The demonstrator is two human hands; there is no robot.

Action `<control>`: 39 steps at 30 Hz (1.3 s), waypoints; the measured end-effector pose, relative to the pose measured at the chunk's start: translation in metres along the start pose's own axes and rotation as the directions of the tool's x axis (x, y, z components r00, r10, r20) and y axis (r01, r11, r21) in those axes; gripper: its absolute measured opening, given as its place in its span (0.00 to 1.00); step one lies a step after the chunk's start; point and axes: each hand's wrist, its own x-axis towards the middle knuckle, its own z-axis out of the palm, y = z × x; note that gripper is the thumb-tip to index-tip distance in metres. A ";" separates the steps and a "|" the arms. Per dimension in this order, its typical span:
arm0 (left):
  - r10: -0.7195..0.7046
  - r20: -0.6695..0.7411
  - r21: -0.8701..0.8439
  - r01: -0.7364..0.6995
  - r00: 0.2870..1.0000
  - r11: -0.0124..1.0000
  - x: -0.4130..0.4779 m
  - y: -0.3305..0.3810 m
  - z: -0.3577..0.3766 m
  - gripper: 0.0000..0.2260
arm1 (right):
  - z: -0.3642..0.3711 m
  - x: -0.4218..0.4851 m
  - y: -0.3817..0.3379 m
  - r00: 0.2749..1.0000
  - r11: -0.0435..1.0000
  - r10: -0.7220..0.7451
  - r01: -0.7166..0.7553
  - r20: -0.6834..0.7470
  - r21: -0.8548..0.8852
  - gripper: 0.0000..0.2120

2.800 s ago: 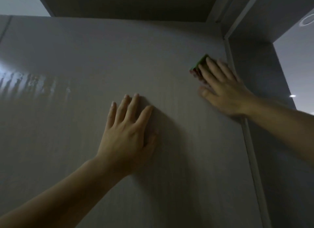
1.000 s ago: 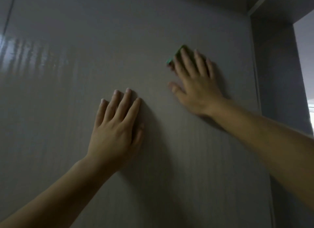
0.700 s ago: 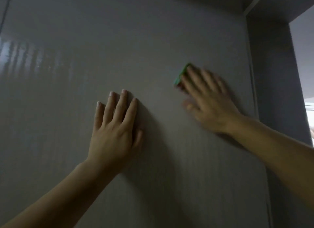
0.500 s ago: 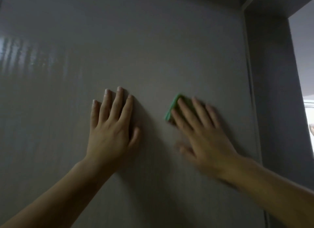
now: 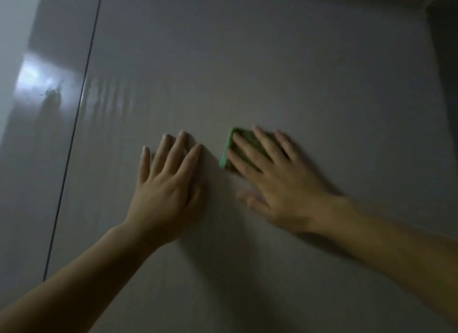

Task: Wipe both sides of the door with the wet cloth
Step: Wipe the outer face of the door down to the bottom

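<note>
A smooth grey door fills most of the view. My right hand presses a folded green cloth flat against the door with straight, spread fingers; only the cloth's left edge and top show past the fingers. My left hand lies flat on the door just to the left of the cloth, fingers straight and pointing up. A small gap separates the two hands.
A dark vertical seam marks the door's left edge, with a glossy grey panel beyond it catching a light reflection. A darker frame borders the door on the right.
My right hand has slid the cloth down and to the left across the door, from near the upper right edge to beside my left hand. The left hand stayed flat on the door.
</note>
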 end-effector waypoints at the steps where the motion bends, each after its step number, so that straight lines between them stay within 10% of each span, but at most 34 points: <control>1: 0.029 0.008 0.006 -0.029 1.000 1.000 -0.002 -0.007 -0.001 0.34 | -0.001 -0.001 -0.003 0.998 0.998 -0.053 0.053 0.040 -0.014 0.35; 8: 0.150 -0.039 -0.031 -0.151 0.988 0.988 -0.003 -0.048 -0.010 0.30 | -0.023 0.086 0.015 0.884 0.883 0.465 -0.467 0.036 0.051 0.35; 14: 0.023 -0.025 -0.004 -0.023 0.999 1.000 -0.014 -0.083 -0.020 0.36 | -0.011 0.045 -0.062 0.994 0.999 -0.040 0.042 0.098 -0.022 0.35; 20: 0.011 0.029 0.047 -0.013 1.000 0.999 -0.014 -0.104 -0.011 0.34 | -0.029 0.121 -0.021 0.869 0.869 0.491 -0.493 0.050 0.036 0.37; 25: 0.046 -0.003 0.037 -0.046 0.999 0.998 -0.017 -0.113 -0.013 0.33 | -0.013 0.098 -0.072 0.996 0.998 0.069 -0.068 0.054 -0.015 0.36; 31: 0.084 -0.091 -0.075 -0.091 0.992 0.993 -0.022 -0.140 -0.027 0.36 | -0.033 0.158 -0.029 0.842 0.840 0.538 -0.540 0.049 0.059 0.34; 36: 0.024 -0.030 0.017 -0.024 0.999 1.000 -0.030 -0.168 -0.024 0.36 | -0.016 0.121 -0.118 0.995 0.995 0.092 -0.093 0.026 0.020 0.38; 39: 0.033 -0.024 0.031 -0.032 0.999 0.999 -0.032 -0.180 -0.018 0.35 | -0.021 0.136 -0.099 0.995 0.997 0.072 -0.069 0.067 -0.037 0.36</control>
